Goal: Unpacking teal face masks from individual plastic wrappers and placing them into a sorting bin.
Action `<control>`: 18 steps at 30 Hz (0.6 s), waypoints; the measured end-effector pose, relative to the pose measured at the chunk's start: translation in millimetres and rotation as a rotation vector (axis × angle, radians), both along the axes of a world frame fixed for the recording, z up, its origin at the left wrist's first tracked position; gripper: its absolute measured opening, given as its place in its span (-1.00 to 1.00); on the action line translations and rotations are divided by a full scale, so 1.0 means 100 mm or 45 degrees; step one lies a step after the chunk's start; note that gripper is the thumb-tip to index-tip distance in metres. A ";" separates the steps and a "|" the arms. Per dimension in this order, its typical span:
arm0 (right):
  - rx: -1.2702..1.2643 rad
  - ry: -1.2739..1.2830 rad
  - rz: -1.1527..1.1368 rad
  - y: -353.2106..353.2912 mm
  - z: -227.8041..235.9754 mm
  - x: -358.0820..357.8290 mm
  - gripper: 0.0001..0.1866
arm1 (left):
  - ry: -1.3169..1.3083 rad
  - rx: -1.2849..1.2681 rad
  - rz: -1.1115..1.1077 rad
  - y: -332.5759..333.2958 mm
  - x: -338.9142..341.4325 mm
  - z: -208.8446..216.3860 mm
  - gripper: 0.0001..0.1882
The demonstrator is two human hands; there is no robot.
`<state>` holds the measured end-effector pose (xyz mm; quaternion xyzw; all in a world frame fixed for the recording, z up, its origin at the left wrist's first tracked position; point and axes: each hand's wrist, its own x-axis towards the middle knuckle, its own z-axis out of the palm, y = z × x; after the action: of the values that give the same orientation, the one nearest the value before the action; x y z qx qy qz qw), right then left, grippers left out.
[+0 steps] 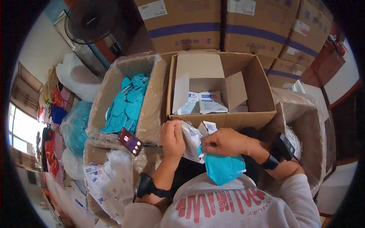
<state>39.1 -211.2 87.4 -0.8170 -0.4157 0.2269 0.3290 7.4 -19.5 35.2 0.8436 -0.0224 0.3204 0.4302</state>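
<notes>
My left hand (173, 138) is closed on the edge of a white printed pouch (191, 141), held upright in front of my chest. Against the pouch's right side, my right hand (227, 142) has its fingers pinched together. From under that hand hangs a teal folded face mask (225, 170), and a bit of teal also shows at the pouch's edge. Whether the mask's tip is inside the pouch is hidden by my fingers. Just beyond both hands stands an open cardboard box (224, 121) with an inner white carton (199, 65) holding several filled pouches (213, 105).
A plastic-lined box (152, 110) at left holds a heap of teal masks (127, 102); a phone (130, 142) rests on its near edge. Nearer lies a pile of pouches (106, 182). Another open box (310, 133) stands at right. Stacked cartons (258, 22) and a fan (89, 21) are behind.
</notes>
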 end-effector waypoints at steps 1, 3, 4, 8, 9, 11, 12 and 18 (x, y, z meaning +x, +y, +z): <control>-0.079 -0.076 -0.069 0.03 0.04 -0.04 -0.75 | -0.015 0.064 0.008 0.01 0.00 0.01 -0.86; -0.179 -0.169 -0.146 0.09 0.10 -0.08 -0.76 | -0.041 0.196 0.021 0.03 0.01 0.05 -0.87; -0.201 -0.187 -0.154 0.12 0.12 -0.09 -0.75 | -0.028 0.228 -0.001 0.03 0.01 0.04 -0.87; -0.236 -0.276 -0.056 0.15 -0.02 -0.07 -0.79 | 0.012 0.318 -0.044 0.00 -0.03 0.04 -0.85; -0.062 -0.199 -0.085 0.14 -0.03 -0.05 -0.81 | 0.016 0.333 -0.035 0.02 -0.03 0.05 -0.84; 0.285 -0.042 -0.130 0.09 -0.04 -0.01 -0.84 | 0.077 0.142 0.105 0.15 -0.08 0.06 -0.81; 0.386 0.091 -0.239 0.04 0.00 0.01 -0.82 | 0.111 0.046 0.181 0.27 -0.14 0.05 -0.80; 0.852 0.159 -1.119 -0.85 0.15 0.24 -0.86 | -0.024 0.177 0.812 1.91 -0.97 0.02 -0.74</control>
<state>63.5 -296.1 102.8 -0.7495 -0.0651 -0.0281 0.6582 -89.2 171.6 37.2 0.8326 0.2170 0.4445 0.2492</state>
